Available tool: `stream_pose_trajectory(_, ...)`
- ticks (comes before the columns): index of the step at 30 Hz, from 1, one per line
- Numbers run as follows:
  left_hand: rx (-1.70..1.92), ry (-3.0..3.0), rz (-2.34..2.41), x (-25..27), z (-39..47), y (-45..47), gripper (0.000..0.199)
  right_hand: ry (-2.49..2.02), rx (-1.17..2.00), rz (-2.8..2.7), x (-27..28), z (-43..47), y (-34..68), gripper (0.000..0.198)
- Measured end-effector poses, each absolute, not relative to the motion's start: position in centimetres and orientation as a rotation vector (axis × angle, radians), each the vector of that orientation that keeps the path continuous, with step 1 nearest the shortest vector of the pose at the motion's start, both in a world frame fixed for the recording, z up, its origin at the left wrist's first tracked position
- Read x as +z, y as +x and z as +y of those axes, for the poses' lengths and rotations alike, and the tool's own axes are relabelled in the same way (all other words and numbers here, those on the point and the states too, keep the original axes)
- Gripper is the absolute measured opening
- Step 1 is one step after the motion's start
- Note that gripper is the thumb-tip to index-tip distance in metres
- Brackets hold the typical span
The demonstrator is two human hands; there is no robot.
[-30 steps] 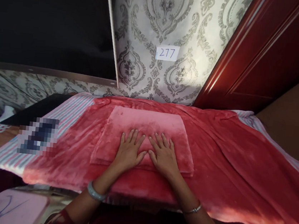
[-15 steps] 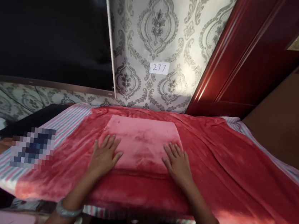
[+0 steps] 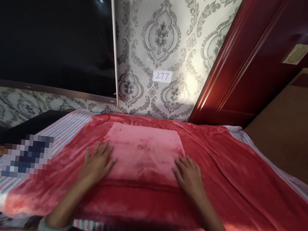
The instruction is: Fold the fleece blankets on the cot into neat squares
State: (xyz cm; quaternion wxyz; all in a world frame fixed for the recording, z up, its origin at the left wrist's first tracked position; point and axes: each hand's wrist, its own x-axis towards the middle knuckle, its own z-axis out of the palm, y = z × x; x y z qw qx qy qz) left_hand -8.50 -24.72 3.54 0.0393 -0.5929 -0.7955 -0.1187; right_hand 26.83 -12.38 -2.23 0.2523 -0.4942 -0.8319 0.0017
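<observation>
A red plush blanket (image 3: 143, 207) is spread over the table, and on its middle lies a flat pink plush rectangle (image 3: 144, 148), paler than the red around it. Whether the pink part is a separate cloth or a folded piece of the blanket, I cannot tell. My left hand (image 3: 97, 164) rests palm down at the rectangle's left edge, fingers spread. At the right edge, my right hand (image 3: 190, 177) lies flat too, its fingertips touching the pink plush. Neither hand grips anything.
A striped cloth (image 3: 66, 127) shows beneath the blanket, with a blurred-out dark object (image 3: 31, 155) on its left side. A large black screen (image 3: 49, 33) hangs behind at left. A paper marked 277 (image 3: 162, 76) is on the wall. A dark red door (image 3: 248, 67) stands at right.
Both hands have slid outward, the left one to the left and the right one slightly to the right. The camera view has tilted up a little.
</observation>
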Motion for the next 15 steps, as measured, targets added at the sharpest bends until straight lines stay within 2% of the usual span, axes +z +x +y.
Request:
stream_pose_trajectory(2, -0.478, -1.967, -2.344, 4.5, -23.0, -7.9, 0.055, -1.228, 0.057, -2.248, -0.2, -11.3, 25.9, 0.038)
stream_pose_trajectory(5, -0.788, -2.258, -2.245, 5.7, -18.5, -6.5, 0.054, -1.023, 0.27, -2.157, 2.9, -8.7, 22.7, 0.042)
stream_pose_trajectory(9, -1.648, -2.317, -2.191, 7.3, -11.0, -5.0, 0.038, -0.894, 0.741, -1.876, 6.2, -4.1, 17.4, 0.04)
stream_pose_trajectory(12, -1.937, -2.259, -2.136, 7.7, -6.5, -4.8, 0.034, -0.832, 1.198, -1.491, 6.7, -1.0, 14.3, 0.03)
stream_pose_trajectory(15, -2.151, -2.145, -2.14, 6.4, -3.9, -4.8, 0.023, -0.821, 1.37, -1.298, 4.9, 0.7, 12.8, 0.016)
